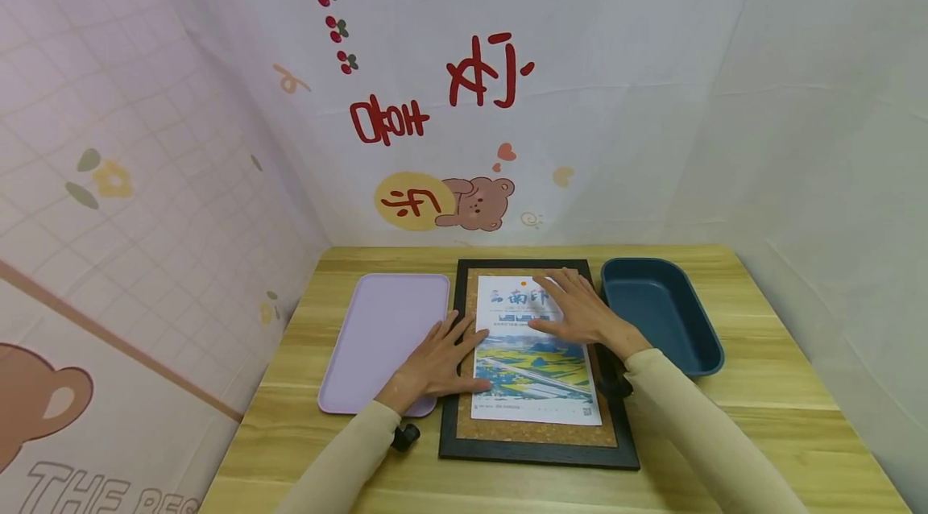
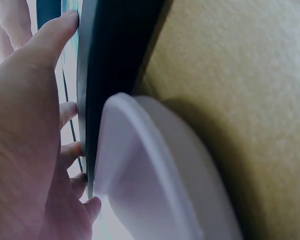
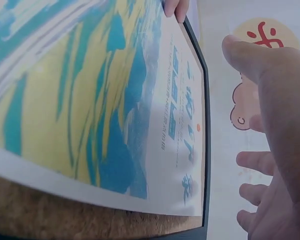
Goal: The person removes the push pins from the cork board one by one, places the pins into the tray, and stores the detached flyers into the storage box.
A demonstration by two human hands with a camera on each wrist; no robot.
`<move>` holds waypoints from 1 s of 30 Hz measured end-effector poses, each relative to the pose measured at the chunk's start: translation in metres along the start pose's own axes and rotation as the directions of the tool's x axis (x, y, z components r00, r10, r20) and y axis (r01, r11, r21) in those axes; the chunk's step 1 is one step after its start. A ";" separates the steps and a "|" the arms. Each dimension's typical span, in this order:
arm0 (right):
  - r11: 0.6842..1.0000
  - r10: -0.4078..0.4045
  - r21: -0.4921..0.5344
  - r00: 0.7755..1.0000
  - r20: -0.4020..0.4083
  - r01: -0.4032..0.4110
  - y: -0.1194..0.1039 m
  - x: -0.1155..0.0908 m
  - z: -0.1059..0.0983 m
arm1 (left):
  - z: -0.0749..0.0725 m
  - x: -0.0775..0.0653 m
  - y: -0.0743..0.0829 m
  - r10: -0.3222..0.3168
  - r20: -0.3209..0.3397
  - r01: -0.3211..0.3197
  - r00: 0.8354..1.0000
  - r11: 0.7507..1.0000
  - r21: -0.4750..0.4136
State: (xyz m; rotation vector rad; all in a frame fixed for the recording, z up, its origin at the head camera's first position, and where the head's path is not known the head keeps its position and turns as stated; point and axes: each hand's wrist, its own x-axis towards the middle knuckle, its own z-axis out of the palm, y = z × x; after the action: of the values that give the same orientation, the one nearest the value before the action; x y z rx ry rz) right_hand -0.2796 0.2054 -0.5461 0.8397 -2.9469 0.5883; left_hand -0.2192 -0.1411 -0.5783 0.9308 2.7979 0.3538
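A printed landscape poster (image 1: 532, 377) lies on a black-framed cork board (image 1: 536, 435), with an orange round pushpin (image 1: 523, 283) at its top edge. My left hand (image 1: 437, 365) spreads its fingers over the board's left side, thumb and fingertips along the poster's left edge. In the left wrist view, the thumb (image 2: 55, 35) is extended beside the black frame (image 2: 112, 55). My right hand (image 1: 580, 312), fingers apart, is over the poster's upper right part. The right wrist view has this right hand (image 3: 280, 125) raised off the paper (image 3: 157, 195), nothing in its grasp.
A lilac tray (image 1: 384, 337) lies left of the board, partly under my left forearm. To the right stands a dark blue rectangular bin (image 1: 663, 312). The wooden table (image 1: 783, 417) meets a printed white cloth backdrop (image 1: 616, 135) behind and at the sides.
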 end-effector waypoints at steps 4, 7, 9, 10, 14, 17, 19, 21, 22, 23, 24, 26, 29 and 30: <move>1.000 -0.006 0.013 1.000 -0.011 0.006 0.002 0.008 0.001 | 0.000 0.000 0.001 -0.002 -0.001 0.002 1.000 1.000 -0.012; 0.999 0.015 0.032 1.000 -0.003 -0.014 0.003 0.014 0.003 | 0.001 0.000 0.000 -0.003 -0.006 0.003 1.000 1.000 -0.023; 0.998 0.029 0.049 1.000 0.001 -0.029 0.003 0.017 0.004 | 0.001 0.000 0.000 0.000 -0.010 0.000 1.000 1.000 -0.027; 0.998 0.034 0.058 0.999 0.004 -0.035 0.003 0.019 0.004 | 0.001 0.000 -0.001 0.000 -0.011 0.000 1.000 1.000 -0.029; 0.994 0.055 0.096 0.998 0.023 -0.057 0.004 0.025 0.004 | 0.001 0.000 -0.001 -0.002 -0.007 0.002 1.000 1.000 -0.029; 0.987 0.078 0.141 0.996 0.040 -0.083 0.005 0.029 0.003 | 0.002 0.001 -0.002 -0.008 0.001 0.008 1.000 1.000 -0.028; 0.983 0.085 0.161 0.995 0.044 -0.091 0.007 0.032 0.004 | 0.002 0.002 -0.002 -0.009 0.004 0.009 1.000 1.000 -0.026; 0.979 0.094 0.179 0.995 0.044 -0.100 0.008 0.035 0.005 | 0.003 0.002 -0.002 -0.011 0.006 0.012 1.000 1.000 -0.017; 0.977 0.097 0.185 0.994 0.042 -0.103 0.009 0.036 0.005 | 0.003 0.002 -0.003 -0.012 0.007 0.012 1.000 1.000 -0.011; 0.977 0.095 0.189 0.995 0.039 -0.101 0.010 0.037 0.006 | 0.003 0.002 -0.003 -0.013 0.007 0.013 1.000 1.000 -0.009; 0.976 0.093 0.196 0.995 0.037 -0.099 0.011 0.038 0.006 | 0.003 0.002 -0.003 -0.012 0.004 0.012 1.000 1.000 -0.009; 0.971 0.096 0.218 0.995 0.032 -0.100 0.013 0.040 0.007 | 0.003 0.002 -0.003 -0.012 0.002 0.012 1.000 1.000 -0.008; 0.964 0.099 0.246 0.995 0.023 -0.102 0.016 0.043 0.007 | 0.003 0.002 -0.002 -0.011 0.000 0.011 1.000 1.000 -0.018; 0.963 0.105 0.249 0.994 0.021 -0.107 0.016 0.045 0.008 | 0.002 0.001 -0.002 -0.012 0.000 0.012 1.000 1.000 -0.018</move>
State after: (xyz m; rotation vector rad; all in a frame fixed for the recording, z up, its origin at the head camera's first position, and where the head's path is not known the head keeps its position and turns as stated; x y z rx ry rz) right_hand -0.3254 0.1927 -0.5538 0.7016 -2.9803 0.9822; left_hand -0.2209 -0.1414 -0.5811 0.9099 2.7941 0.3769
